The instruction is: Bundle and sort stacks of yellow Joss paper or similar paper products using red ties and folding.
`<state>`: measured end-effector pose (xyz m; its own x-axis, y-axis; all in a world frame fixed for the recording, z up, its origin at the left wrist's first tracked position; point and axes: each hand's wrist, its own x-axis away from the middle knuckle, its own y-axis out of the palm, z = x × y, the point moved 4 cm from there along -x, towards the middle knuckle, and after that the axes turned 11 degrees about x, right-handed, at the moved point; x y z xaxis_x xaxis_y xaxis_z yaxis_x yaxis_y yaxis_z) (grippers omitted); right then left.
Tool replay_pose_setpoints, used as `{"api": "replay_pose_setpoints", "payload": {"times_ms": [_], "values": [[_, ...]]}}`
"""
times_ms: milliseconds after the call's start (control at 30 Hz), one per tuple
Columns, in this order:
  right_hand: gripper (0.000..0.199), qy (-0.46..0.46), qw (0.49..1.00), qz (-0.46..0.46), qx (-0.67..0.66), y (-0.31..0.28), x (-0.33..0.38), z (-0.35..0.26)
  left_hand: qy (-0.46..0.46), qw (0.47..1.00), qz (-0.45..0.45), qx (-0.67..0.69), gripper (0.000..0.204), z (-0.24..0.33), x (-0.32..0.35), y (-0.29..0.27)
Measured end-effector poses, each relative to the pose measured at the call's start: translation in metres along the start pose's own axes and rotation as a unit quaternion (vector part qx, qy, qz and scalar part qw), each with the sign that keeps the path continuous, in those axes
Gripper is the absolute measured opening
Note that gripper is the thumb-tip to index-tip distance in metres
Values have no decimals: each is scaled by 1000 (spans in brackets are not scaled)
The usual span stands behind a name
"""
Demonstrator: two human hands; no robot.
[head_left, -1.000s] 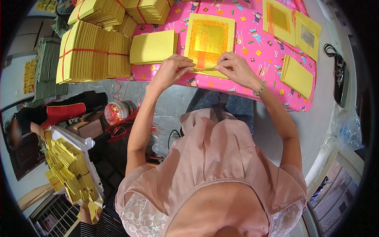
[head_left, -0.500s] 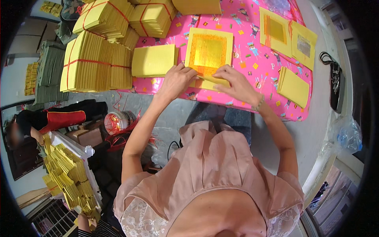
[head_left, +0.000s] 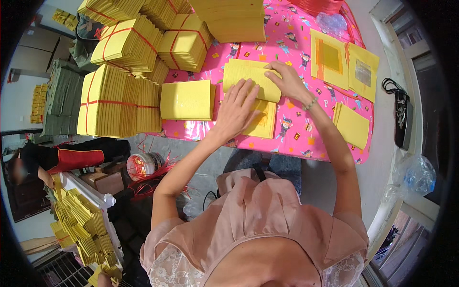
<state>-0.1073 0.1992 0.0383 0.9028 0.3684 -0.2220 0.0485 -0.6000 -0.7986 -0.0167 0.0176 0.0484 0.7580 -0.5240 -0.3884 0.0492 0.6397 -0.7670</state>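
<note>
On the pink patterned table, a yellow paper sheet [head_left: 246,74] lies folded over, its plain side up. Below its near edge shows another paper with an orange and gold print [head_left: 264,119], partly covered. My left hand [head_left: 236,107] lies flat across the near left part of the folded sheet, fingers stretched out. At the sheet's far right corner, my right hand [head_left: 289,83] has its fingers and thumb bent on the edge. Left of my hands lies a folded yellow paper pile [head_left: 186,100].
Tied yellow paper bundles [head_left: 112,103] stack up at left, with a taller stack [head_left: 229,19] behind. Printed sheets [head_left: 330,57] and a small folded pile [head_left: 351,125] lie at right. A bucket [head_left: 143,165] stands on the floor. Another person [head_left: 43,162] is beside more yellow paper [head_left: 83,215].
The sheet's near edge was lifted and folded away from me, covering most of the print. Both hands moved; my left flattened on the sheet, my right went to the far corner. The view shifted slightly.
</note>
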Motion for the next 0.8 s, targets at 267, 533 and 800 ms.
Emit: {"api": "replay_pose_setpoints", "payload": {"times_ms": [267, 533, 800], "values": [[25, 8, 990, -2, 141, 18, -31, 26, -31, 997, -49, -55, 72, -30, -16, 26], [33, 22, 985, -48, 167, 38, -42, 25, -35, 996, -63, -50, 69, -37, -21, 31], [33, 28, 983, -48, 174, 47, -38, 27, -36, 996, -69, -35, 66, -38, -19, 35]]}}
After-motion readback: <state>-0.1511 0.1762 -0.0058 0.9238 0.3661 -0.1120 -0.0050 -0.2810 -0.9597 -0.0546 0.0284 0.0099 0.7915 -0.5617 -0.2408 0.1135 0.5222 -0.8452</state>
